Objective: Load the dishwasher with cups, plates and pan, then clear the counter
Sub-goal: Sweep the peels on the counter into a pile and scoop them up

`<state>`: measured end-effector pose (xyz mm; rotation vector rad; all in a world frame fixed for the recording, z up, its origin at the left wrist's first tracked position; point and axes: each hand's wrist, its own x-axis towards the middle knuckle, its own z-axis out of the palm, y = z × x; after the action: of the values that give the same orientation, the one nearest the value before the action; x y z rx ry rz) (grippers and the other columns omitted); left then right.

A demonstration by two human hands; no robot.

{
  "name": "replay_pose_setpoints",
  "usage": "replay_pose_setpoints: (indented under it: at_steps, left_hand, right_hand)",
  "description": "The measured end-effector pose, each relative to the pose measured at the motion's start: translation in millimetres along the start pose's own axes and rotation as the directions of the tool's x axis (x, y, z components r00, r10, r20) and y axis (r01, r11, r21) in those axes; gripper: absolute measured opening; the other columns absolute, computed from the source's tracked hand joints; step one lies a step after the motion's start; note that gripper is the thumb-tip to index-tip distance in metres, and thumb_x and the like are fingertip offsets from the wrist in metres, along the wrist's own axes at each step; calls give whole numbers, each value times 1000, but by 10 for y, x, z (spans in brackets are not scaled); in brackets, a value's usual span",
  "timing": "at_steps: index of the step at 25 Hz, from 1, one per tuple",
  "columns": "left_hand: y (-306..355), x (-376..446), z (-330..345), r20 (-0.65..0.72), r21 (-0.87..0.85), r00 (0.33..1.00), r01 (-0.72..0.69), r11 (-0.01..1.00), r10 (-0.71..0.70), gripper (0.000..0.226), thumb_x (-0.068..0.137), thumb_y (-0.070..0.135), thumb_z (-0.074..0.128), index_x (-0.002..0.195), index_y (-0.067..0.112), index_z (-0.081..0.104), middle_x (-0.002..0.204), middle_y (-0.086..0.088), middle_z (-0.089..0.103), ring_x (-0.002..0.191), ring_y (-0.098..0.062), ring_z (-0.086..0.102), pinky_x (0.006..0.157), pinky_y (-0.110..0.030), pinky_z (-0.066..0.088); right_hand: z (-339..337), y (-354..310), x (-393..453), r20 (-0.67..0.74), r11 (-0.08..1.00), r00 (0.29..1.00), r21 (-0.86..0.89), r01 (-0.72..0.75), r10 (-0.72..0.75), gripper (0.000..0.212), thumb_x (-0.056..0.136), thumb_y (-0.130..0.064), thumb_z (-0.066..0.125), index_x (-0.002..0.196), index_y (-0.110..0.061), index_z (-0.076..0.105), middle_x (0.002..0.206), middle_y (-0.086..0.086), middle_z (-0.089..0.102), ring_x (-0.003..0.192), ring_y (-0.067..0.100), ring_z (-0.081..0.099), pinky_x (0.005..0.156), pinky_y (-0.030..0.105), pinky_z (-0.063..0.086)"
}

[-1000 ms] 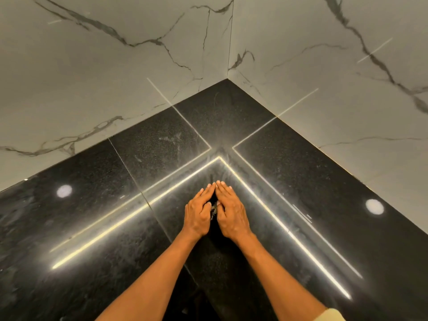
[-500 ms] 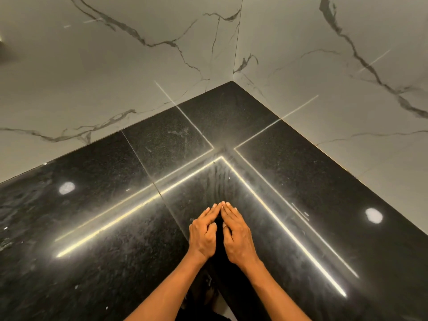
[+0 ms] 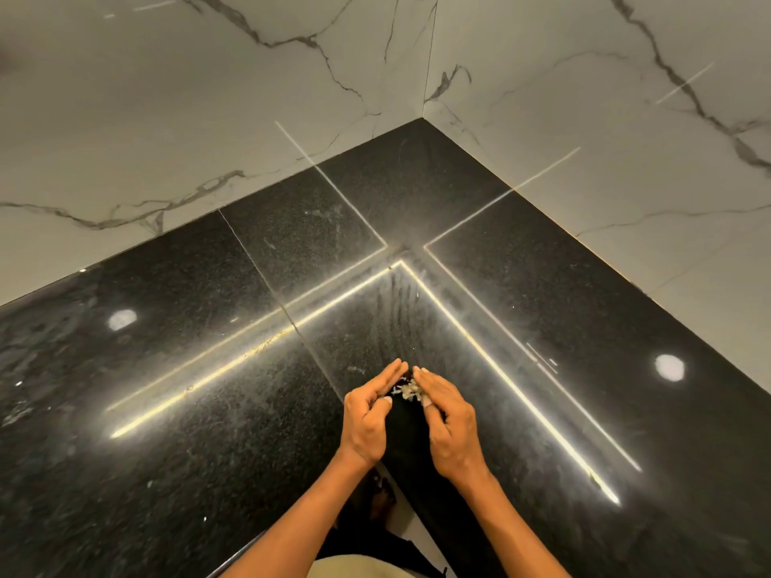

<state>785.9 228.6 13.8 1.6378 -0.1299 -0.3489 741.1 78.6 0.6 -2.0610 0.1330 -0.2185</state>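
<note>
A small pile of pale food scraps [image 3: 409, 390] lies on the glossy black stone counter [image 3: 200, 431], close to its inner front corner. My left hand [image 3: 367, 415] and my right hand [image 3: 450, 423] stand on edge on either side of the pile. Their fingertips nearly meet beyond it, and the fingers are mostly straight and press against the scraps. Neither hand grips anything. No cups, plates, pan or dishwasher are in view.
White marble-veined walls [image 3: 167, 98] close the counter's back corner. Streaks and smears mark the surface ahead of the hands. The counter's front edges meet just under my wrists, with the floor and a foot [image 3: 381, 498] visible below.
Both hands have slid together along the counter toward me, from near the light-strip corner to the front edge, dragging the scraps along. The hands have parted slightly, so the pile now shows.
</note>
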Motion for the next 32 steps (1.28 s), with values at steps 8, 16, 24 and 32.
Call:
replay_pose_setpoints:
  at_steps: [8, 16, 24, 32]
  left_hand:
    - [-6, 44, -182, -42, -34, 999, 23, 999, -25, 56, 86, 5, 47, 141, 17, 52, 141, 5, 58, 139, -12, 45, 120, -39, 30]
    - [49, 9, -175, 0, 38, 1000, 2, 999, -2, 55, 89, 9, 48, 144, 13, 48, 145, 7, 54, 139, -6, 44, 118, -27, 31]
    - [70, 5, -144, -41, 32, 999, 10, 999, -9, 56, 89, 10, 48, 145, 12, 47, 144, 5, 54, 138, -5, 44, 118, -26, 30]
    - [62, -28, -72, -89, 10, 996, -9, 1000, 10, 58, 92, 12, 48, 148, 23, 36, 151, 7, 46, 144, -8, 36, 119, -28, 27]
  right_hand:
    - [-157, 31, 1029, 174, 959, 984, -284, 13, 38, 57, 99, -25, 42, 154, -10, 38, 161, 5, 33, 150, 14, 26, 126, 33, 16]
    - [-100, -11, 869, 305, 935, 946, -292, 201, -108, 52, 97, -16, 46, 149, -13, 48, 155, 2, 44, 146, 7, 31, 124, 33, 22]
    - [-159, -120, 1328, 283, 961, 959, -262, 85, -7, 68, 82, -18, 45, 149, -9, 46, 155, 8, 44, 145, 19, 37, 122, 35, 25]
    - [-154, 66, 487, 425, 925, 870, -159, 344, -250, 54, 93, -7, 44, 147, -12, 50, 156, 0, 42, 149, 9, 30, 125, 33, 17]
